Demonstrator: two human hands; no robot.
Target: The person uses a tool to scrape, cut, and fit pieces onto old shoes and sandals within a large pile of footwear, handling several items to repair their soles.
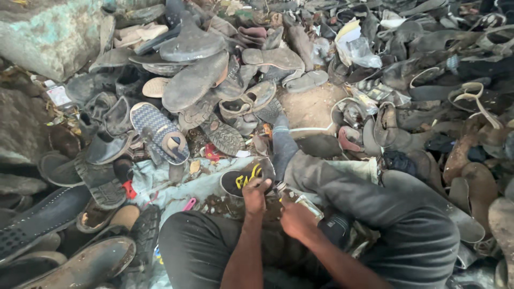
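Seated amid heaps of worn shoes (214,80).
Left hand (256,194) grips a black-and-yellow shoe (243,176); right hand (296,218) is curled, its grip unclear.

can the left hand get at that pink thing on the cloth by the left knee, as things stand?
Probably yes. The pink piece lies exposed on the pale cloth, nothing over it, just beside the left hand. But that hand is gripping the black shoe, so it would need freeing.

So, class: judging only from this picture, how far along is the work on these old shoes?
Done: nothing is clearly finished; no separate heap of finished pieces can be told apart. In hand: the left hand grips a black sole with yellow marks, while the right hand works close beside it; any tool is too small to tell. Left: a big pile of worn shoes and soles surrounds the person.
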